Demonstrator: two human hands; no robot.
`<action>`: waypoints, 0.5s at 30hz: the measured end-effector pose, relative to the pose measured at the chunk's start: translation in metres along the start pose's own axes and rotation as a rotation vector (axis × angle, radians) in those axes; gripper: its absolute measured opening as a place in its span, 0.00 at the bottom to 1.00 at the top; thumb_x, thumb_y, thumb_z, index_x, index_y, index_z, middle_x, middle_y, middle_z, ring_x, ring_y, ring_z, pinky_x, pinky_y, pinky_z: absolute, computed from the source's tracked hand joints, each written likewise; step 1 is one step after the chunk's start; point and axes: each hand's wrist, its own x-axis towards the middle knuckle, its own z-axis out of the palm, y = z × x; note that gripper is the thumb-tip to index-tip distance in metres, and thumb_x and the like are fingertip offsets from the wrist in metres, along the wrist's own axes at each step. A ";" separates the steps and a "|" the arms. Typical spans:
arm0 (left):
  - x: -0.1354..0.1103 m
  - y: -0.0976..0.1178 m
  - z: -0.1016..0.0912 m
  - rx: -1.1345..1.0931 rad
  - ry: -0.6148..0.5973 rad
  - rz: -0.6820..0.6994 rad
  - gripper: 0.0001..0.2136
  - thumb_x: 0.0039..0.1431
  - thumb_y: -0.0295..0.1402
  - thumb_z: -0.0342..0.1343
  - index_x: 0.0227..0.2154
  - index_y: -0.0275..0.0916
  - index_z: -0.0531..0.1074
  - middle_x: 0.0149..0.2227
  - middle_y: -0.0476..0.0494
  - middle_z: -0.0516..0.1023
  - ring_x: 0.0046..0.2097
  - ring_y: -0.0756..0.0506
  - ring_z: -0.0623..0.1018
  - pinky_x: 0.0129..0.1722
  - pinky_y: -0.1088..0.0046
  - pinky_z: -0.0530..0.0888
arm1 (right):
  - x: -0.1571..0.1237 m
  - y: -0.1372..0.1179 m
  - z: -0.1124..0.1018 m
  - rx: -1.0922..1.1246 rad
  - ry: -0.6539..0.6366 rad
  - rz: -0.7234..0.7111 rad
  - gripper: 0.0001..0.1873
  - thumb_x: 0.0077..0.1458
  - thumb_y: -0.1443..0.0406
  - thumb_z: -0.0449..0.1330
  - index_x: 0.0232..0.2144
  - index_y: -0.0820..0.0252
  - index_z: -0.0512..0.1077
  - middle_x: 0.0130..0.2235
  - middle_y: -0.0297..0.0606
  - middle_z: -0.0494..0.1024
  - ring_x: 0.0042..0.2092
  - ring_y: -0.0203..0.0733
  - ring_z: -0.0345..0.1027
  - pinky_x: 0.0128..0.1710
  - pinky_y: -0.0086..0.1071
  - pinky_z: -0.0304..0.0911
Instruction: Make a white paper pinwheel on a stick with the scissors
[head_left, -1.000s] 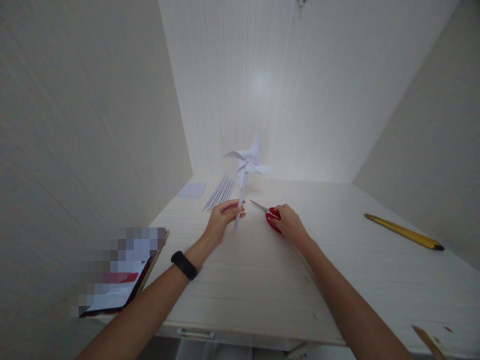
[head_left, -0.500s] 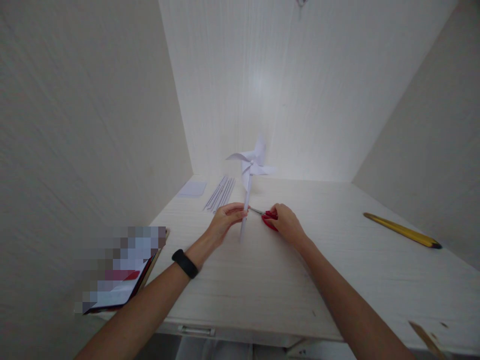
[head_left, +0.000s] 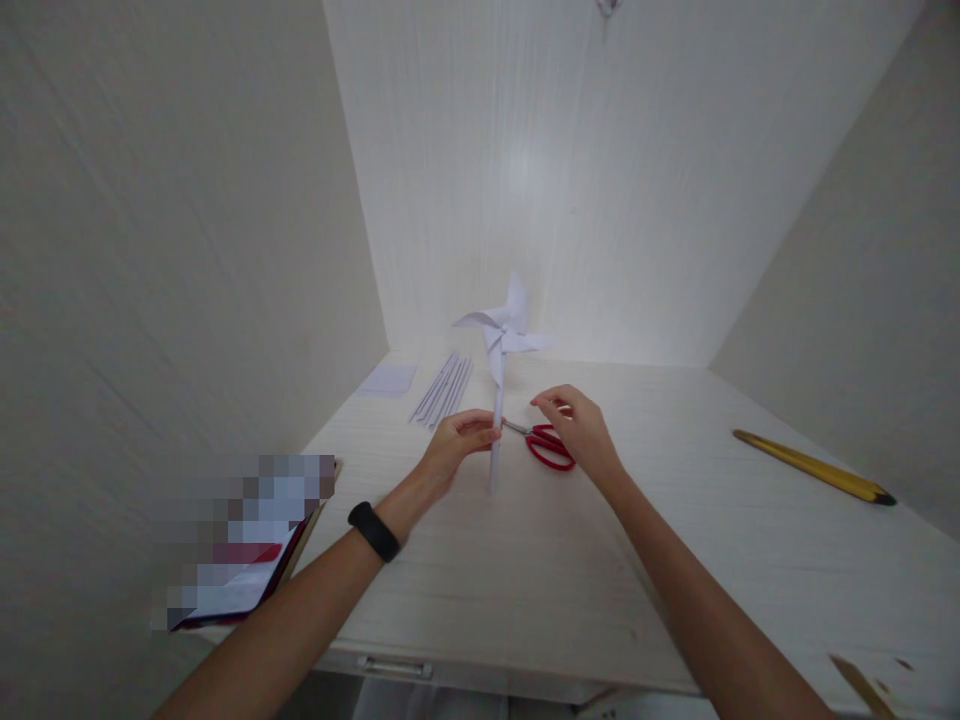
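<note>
The white pinwheel point(head_left: 505, 330) (seemingly paper) has four curled blades point(head_left: 516, 303).

From the person's head, the one camera looks forward and down — close above the desk point(head_left: 675, 440), with left hand point(head_left: 454, 446) and right hand point(head_left: 586, 432) just below centre — and faces the back wall point(head_left: 525, 170), a side wall point(head_left: 187, 220) at either edge.

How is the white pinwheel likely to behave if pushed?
The white pinwheel is probably light: its blades look thin and papery. Those curled blades may crumple easily. The straight stick, pinched by the left hand, seems stiffer.
</note>
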 end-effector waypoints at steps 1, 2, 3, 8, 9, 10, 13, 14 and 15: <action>0.000 0.000 0.000 0.003 -0.006 0.001 0.13 0.39 0.34 0.69 0.31 0.37 0.79 0.32 0.45 0.79 0.34 0.49 0.75 0.38 0.71 0.71 | 0.002 -0.009 0.000 0.108 0.004 -0.002 0.11 0.55 0.60 0.54 0.30 0.59 0.74 0.37 0.41 0.78 0.40 0.41 0.70 0.41 0.36 0.64; -0.001 0.000 0.000 0.006 -0.013 0.002 0.13 0.40 0.34 0.69 0.31 0.37 0.79 0.33 0.45 0.79 0.35 0.49 0.75 0.38 0.71 0.71 | 0.004 -0.017 0.002 0.208 0.010 0.016 0.12 0.54 0.59 0.55 0.29 0.59 0.75 0.36 0.40 0.78 0.40 0.42 0.70 0.40 0.35 0.64; -0.001 0.000 0.000 0.009 -0.018 0.006 0.13 0.40 0.34 0.69 0.31 0.37 0.79 0.33 0.45 0.79 0.35 0.49 0.75 0.38 0.72 0.71 | 0.005 -0.026 0.003 0.282 0.004 0.026 0.12 0.53 0.59 0.55 0.28 0.59 0.75 0.35 0.39 0.78 0.39 0.41 0.70 0.40 0.35 0.64; -0.001 0.001 0.001 0.026 -0.015 0.011 0.12 0.41 0.34 0.69 0.31 0.37 0.79 0.34 0.44 0.80 0.36 0.48 0.75 0.38 0.72 0.71 | 0.011 -0.055 0.014 0.459 -0.029 0.068 0.12 0.46 0.56 0.60 0.25 0.60 0.76 0.31 0.39 0.79 0.33 0.40 0.69 0.35 0.33 0.62; -0.001 0.001 0.001 0.028 -0.014 0.012 0.12 0.40 0.34 0.69 0.31 0.37 0.79 0.34 0.44 0.80 0.36 0.48 0.75 0.38 0.71 0.72 | 0.011 -0.058 0.016 0.463 -0.044 0.074 0.12 0.46 0.56 0.61 0.24 0.60 0.76 0.30 0.38 0.79 0.33 0.39 0.68 0.35 0.33 0.62; 0.000 0.001 0.001 0.029 -0.012 0.014 0.12 0.40 0.34 0.69 0.30 0.37 0.78 0.34 0.44 0.80 0.36 0.48 0.75 0.38 0.71 0.72 | 0.012 -0.061 0.018 0.466 -0.057 0.084 0.12 0.45 0.57 0.61 0.23 0.60 0.76 0.29 0.38 0.79 0.32 0.39 0.68 0.35 0.33 0.61; 0.000 0.001 0.001 0.024 -0.010 0.018 0.12 0.40 0.34 0.69 0.30 0.37 0.78 0.33 0.45 0.80 0.35 0.48 0.75 0.38 0.71 0.72 | 0.012 -0.065 0.020 0.478 -0.070 0.116 0.11 0.43 0.58 0.61 0.22 0.60 0.76 0.27 0.36 0.78 0.30 0.37 0.65 0.33 0.32 0.60; 0.000 0.001 0.001 0.023 -0.012 0.019 0.12 0.40 0.34 0.69 0.30 0.37 0.79 0.34 0.44 0.80 0.35 0.48 0.75 0.38 0.71 0.72 | 0.012 -0.065 0.020 0.480 -0.063 0.123 0.11 0.42 0.58 0.62 0.21 0.60 0.75 0.26 0.35 0.77 0.29 0.36 0.65 0.33 0.32 0.59; 0.000 0.000 0.001 0.021 -0.015 0.021 0.12 0.40 0.34 0.69 0.30 0.37 0.79 0.34 0.44 0.80 0.35 0.48 0.76 0.38 0.71 0.72 | 0.012 -0.065 0.020 0.478 -0.055 0.126 0.10 0.42 0.58 0.62 0.20 0.59 0.74 0.25 0.35 0.76 0.29 0.36 0.64 0.32 0.31 0.59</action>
